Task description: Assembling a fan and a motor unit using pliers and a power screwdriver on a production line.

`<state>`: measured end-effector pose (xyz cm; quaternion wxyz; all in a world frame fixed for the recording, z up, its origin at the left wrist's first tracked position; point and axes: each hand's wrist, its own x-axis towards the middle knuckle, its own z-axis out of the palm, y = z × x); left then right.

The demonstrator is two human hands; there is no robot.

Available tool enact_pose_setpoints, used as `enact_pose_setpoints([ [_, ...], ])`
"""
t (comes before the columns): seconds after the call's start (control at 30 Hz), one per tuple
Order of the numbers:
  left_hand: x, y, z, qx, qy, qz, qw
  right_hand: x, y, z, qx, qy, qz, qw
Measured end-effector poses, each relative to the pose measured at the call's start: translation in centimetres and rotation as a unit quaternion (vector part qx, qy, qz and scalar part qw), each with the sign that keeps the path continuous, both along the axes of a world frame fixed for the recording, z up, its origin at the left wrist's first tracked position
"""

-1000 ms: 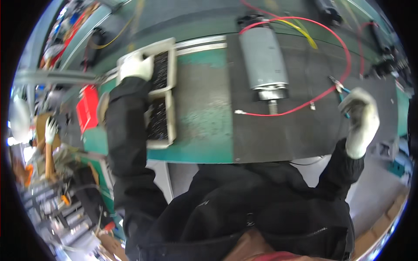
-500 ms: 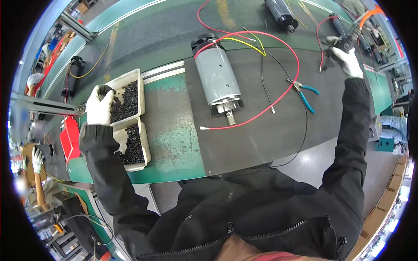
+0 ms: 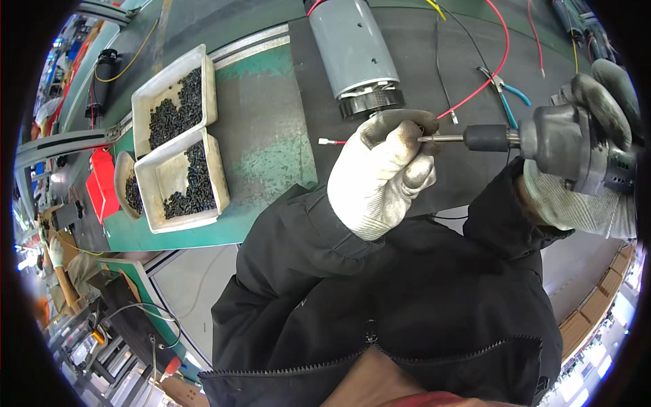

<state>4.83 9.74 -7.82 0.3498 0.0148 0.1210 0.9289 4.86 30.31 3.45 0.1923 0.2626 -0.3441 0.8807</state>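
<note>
My right hand, in a white-grey glove, grips a dark power screwdriver that lies level with its bit toward the left. My left hand, also gloved, is closed in a pinch right at the tip of the bit. Its fingers hide whatever is between them. Just beyond the left hand lies a grey cylindrical motor with a black end ring, its shaft end partly covered by the glove. A red wire with a metal terminal loops past the motor and behind the left hand.
Two white bins of small black parts, seemingly screws, stand left on the green bench, beside a smaller tray of them. Blue-handled pliers lie on the dark mat. A red bin and another motor are farther left.
My left hand has left the bin of small black parts and come to the bit tip. My right hand has brought the screwdriver down and nearer. The view has shifted.
</note>
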Motion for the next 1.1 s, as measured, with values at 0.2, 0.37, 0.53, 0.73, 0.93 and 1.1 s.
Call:
enact_pose_setpoints([
  [0.2, 1.0, -1.0, -1.4, -0.013, -0.017, 0.004, 1.000, 0.9, -0.6, -1.9, 0.012, -0.009, -0.013, 1.000],
  [0.37, 1.5, -1.5, -1.0, -0.104, -0.017, 0.025, 0.994, 0.9, -0.7, -3.0, 0.021, -0.027, -0.016, 0.999],
  [0.53, 1.8, -2.7, -0.3, -0.336, 0.078, -0.013, 0.938, 0.7, -0.3, -4.2, 0.029, -0.048, -0.024, 0.998],
  [0.73, 3.1, -1.8, -3.1, -0.075, -0.087, -0.137, 0.984, 0.2, -0.9, -5.9, 0.046, -0.047, -0.013, 0.998],
  [0.93, 0.8, -0.6, -3.3, -0.203, -0.119, 0.032, 0.971, -0.6, 0.5, -6.2, 0.043, -0.080, -0.015, 0.996],
  [1.1, 0.2, -1.0, -5.7, -0.019, -0.130, 0.019, 0.991, -2.4, 1.6, -6.6, 0.057, -0.153, -0.035, 0.986],
])
